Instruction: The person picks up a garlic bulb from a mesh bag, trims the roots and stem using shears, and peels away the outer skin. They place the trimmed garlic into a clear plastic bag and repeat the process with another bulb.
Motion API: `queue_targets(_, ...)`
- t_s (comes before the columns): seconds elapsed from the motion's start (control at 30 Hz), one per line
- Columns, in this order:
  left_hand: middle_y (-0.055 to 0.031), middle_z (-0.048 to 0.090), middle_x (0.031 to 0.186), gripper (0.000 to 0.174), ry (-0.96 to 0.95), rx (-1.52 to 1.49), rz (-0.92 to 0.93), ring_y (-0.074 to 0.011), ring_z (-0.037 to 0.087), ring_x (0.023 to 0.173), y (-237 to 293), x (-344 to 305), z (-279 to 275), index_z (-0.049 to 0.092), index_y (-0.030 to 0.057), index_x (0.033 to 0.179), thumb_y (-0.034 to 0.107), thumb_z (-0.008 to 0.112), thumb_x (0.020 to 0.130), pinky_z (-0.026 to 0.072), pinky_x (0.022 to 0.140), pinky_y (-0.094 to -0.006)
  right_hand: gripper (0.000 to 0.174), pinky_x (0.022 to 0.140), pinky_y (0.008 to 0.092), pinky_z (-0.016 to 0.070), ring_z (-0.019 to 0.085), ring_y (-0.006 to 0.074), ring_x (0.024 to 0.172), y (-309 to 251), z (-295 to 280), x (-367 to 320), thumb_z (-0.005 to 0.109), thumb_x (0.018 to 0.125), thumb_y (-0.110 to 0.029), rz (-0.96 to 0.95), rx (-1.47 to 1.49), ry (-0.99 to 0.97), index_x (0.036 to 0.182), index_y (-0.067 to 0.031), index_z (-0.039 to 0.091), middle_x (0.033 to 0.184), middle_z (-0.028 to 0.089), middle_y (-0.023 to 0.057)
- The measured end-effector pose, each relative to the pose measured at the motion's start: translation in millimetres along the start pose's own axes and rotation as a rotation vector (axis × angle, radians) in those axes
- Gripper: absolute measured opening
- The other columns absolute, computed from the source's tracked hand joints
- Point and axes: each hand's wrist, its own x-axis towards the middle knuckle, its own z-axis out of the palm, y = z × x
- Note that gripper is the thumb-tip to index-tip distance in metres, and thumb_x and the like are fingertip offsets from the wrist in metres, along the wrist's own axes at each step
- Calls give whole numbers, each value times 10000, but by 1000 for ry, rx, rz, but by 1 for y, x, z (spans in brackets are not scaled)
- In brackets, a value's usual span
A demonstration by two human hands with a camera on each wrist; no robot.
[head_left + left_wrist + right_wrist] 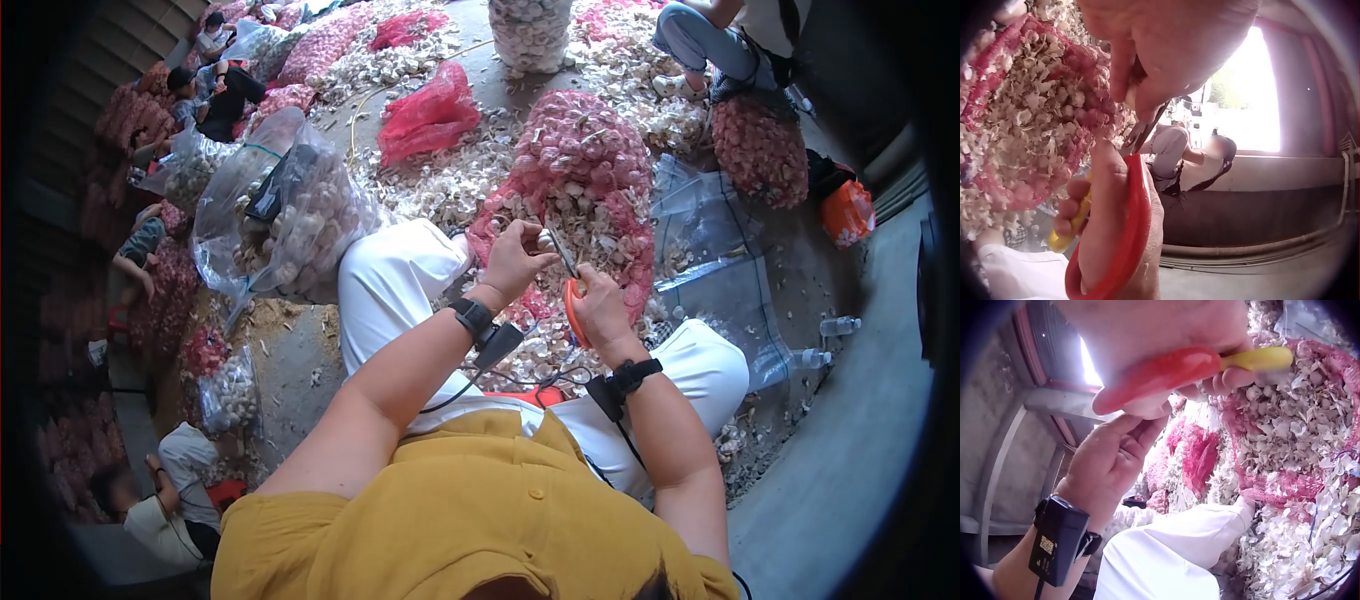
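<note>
My left hand (pixel 515 262) pinches a small pale garlic bulb (pixel 546 241) between thumb and fingers, over a pink mesh bag of garlic (pixel 580 135). The right hand (pixel 602 312) grips scissors (pixel 574 318) with red and yellow handles, their blades pointing up at the bulb. In the left wrist view, the red handle (pixel 1138 219) loops over the back of the right hand, and the blades reach the left fingertips. Fingers hide most of the bulb there. The right wrist view shows the yellow handle (pixel 1260 359) under the curled right fingers; the hands hide the blades.
Loose garlic skins (pixel 430 185) cover the floor around the bag. A clear plastic bag of garlic (pixel 325 225) stands at the left, clear sheeting (pixel 715 270) lies right, with plastic bottles (pixel 840 326) beyond. Other people sit among garlic sacks (pixel 760 150).
</note>
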Motion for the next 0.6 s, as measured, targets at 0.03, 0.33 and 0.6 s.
queue_targets(0.03,-95,615,938,449,-14,-12,-6,-160,614,872,-3,0,-1,493,-15,1051,20,753,687,518,773,-278,288,722,457,467,583,410,837,0,-2,1,614,787,-185,32,-11,-53,1026,-31,566,861,585,262)
queue_targets(0.33,-68,527,1058,534,-81,-426,-231,-146,536,970,-6,1,-10,436,17,1159,6,729,713,477,856,-286,467,746,437,450,572,401,857,30,10,7,643,805,-347,25,169,69,1091,-3,510,915,568,260)
queue_targets(0.6,-65,539,974,351,-186,-566,-392,-113,534,781,3,3,-12,470,39,1113,33,608,791,464,616,-235,366,621,339,453,546,214,683,38,27,16,625,854,-314,262,636,1,1077,-63,480,799,539,72)
